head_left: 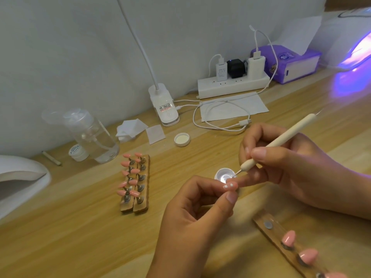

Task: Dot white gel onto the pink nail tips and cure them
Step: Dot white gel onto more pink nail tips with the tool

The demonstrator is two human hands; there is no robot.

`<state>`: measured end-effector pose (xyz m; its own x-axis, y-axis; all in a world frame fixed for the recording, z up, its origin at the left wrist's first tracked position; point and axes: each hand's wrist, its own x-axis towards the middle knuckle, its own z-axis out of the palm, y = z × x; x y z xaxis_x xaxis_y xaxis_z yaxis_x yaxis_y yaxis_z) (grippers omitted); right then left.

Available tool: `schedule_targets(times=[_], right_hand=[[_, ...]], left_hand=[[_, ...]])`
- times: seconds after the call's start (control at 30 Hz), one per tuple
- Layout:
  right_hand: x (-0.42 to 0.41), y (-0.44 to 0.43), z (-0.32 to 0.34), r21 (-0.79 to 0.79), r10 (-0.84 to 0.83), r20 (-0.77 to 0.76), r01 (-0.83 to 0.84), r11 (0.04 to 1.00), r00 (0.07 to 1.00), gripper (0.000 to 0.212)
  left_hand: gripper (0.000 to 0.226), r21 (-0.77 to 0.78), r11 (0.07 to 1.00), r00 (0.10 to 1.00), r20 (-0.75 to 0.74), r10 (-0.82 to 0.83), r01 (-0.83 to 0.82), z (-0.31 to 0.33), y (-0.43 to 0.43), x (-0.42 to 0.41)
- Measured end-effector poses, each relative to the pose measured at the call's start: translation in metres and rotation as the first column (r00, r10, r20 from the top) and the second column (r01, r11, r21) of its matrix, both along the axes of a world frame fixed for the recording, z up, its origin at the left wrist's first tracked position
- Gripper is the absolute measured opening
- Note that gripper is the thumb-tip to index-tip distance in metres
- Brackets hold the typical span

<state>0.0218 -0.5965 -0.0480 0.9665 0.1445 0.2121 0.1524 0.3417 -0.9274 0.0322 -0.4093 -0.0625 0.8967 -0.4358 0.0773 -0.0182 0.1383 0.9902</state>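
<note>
Pink nail tip (230,186) bore white dots; dotting tool (281,141) cream; tissue pack (291,65) purple; lamp glow (353,63) violet.

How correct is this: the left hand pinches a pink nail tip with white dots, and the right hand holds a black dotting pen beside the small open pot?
Only the colour is wrong. The head view shows the dotting pen is cream-white, not black. The left hand does pinch the pink nail tip with white dots, and the right hand holds the pen beside the small open pot.
</note>
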Motion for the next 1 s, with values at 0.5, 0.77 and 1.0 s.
schedule_targets(times=[0.5, 0.77, 1.0], right_hand=[[-0.0015, -0.0006, -0.0005, -0.034, 0.012, -0.011, -0.013, 0.999, 1.000, 0.006], [-0.0023, -0.0018, -0.0012, -0.080, 0.016, 0.014, -0.015, 0.997, 1.000, 0.006], [-0.0024, -0.0003, -0.0002, -0.078, 0.016, 0.010, -0.015, 0.997, 1.000, 0.005]], left_hand=[[0.016, 0.035, 0.999, 0.999, 0.033, -0.005, 0.003, -0.0012, 0.0006, -0.0012], [0.015, 0.050, 0.999, 0.999, 0.033, 0.003, -0.004, -0.0013, 0.0004, -0.0015], [0.016, 0.055, 0.999, 1.000, 0.021, 0.000, -0.001, -0.0008, 0.0005, -0.0017]])
